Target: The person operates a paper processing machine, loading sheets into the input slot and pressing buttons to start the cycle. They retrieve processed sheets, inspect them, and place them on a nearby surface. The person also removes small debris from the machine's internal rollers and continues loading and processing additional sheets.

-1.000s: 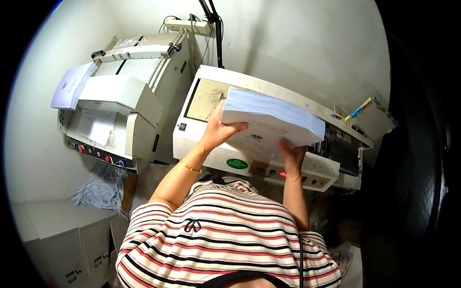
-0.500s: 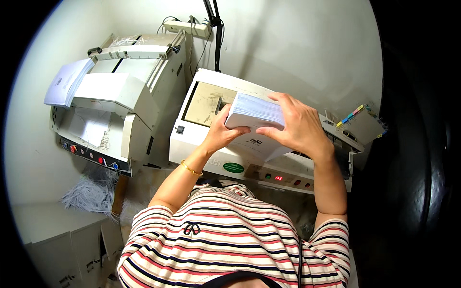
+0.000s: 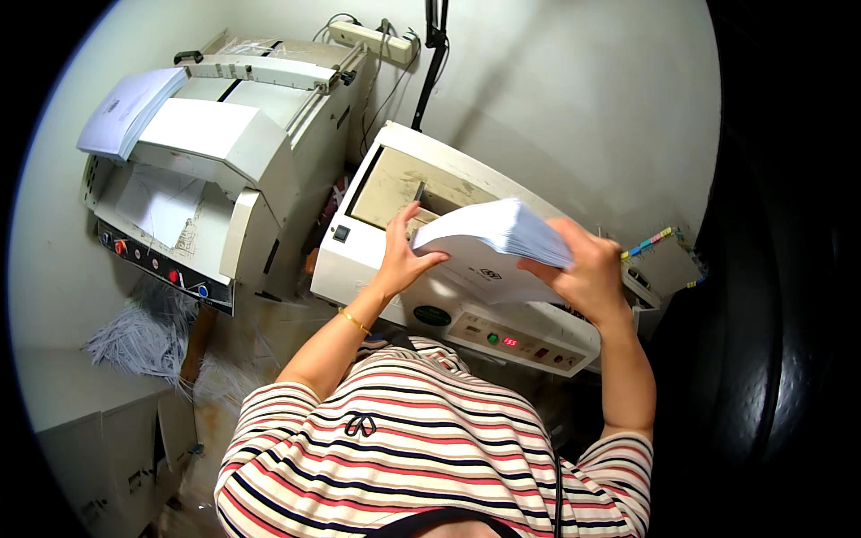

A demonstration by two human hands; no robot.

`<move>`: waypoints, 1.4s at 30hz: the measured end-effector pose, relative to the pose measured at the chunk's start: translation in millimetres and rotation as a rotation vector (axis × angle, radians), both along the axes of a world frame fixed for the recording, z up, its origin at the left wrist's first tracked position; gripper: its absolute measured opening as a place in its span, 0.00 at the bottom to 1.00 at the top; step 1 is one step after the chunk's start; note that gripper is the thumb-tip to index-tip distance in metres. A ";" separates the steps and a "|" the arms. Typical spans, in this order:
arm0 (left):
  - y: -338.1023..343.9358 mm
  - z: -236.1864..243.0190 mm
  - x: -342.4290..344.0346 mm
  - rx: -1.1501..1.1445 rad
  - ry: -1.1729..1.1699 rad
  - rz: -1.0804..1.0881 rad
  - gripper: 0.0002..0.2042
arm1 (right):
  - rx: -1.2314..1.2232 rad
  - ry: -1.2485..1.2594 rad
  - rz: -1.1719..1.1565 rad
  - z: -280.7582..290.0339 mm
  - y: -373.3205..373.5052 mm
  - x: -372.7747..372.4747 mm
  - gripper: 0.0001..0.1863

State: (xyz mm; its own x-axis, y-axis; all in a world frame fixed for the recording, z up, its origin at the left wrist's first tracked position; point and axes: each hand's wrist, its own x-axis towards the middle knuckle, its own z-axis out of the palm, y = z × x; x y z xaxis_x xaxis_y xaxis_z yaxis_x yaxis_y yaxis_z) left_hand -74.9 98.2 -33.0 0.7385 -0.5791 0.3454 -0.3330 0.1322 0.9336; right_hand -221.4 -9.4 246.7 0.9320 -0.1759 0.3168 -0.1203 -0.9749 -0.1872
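Observation:
A thick stack of white printed sheets (image 3: 480,260) with a small dark emblem on its front is held over the white desktop machine (image 3: 359,264). The stack bows, and its page edges fan out toward the upper right. My right hand (image 3: 587,269) grips its right end, thumb on the front and fingers behind. My left hand (image 3: 404,251) is around the left end with thumb and fingers spread on either side of it; part of its grip is hidden by the paper. A gold bangle (image 3: 353,321) circles my left wrist.
At left stands a larger paper-cutting machine (image 3: 269,170) with coloured buttons; another paper stack (image 3: 130,112) rests on its top. Paper shreds (image 3: 148,336) lie below it, near grey cabinets (image 3: 117,430). A power strip (image 3: 372,40) and black lamp arm (image 3: 435,63) are at the back.
The stack has gone from upright and squared to bowed and fanned. My right hand has shifted right and down to its right end; my left hand has opened somewhat at the left end.

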 end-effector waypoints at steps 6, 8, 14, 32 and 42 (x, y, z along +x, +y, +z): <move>7.8 42.9 -3.6 -0.315 0.619 -0.289 0.44 | 0.545 -0.422 -0.280 -14.9 -32.6 -78.1 0.28; 15.1 73.6 7.0 -0.211 0.545 -0.381 0.40 | 0.577 -0.574 -0.220 -39.0 -46.0 -95.6 0.32; 24.1 97.0 28.4 -0.075 0.227 -0.476 0.23 | 0.767 -0.833 -0.304 -165.7 -74.8 -118.8 0.31; 29.3 75.7 21.6 0.013 0.123 -0.295 0.43 | 1.275 -0.709 -0.241 -273.1 -91.5 -131.7 0.24; 21.5 69.8 26.0 -0.003 0.111 -0.279 0.45 | 1.269 -0.745 -0.346 -289.7 -103.1 -127.5 0.32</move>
State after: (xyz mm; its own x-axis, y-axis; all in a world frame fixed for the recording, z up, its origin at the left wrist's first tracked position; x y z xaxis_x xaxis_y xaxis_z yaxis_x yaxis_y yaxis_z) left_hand -48.9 119.7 36.8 0.5843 -0.7640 0.2737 -0.1794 0.2072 0.9617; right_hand -348.9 -112.5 -43.0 0.4887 -0.8579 0.1585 0.1957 -0.0693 -0.9782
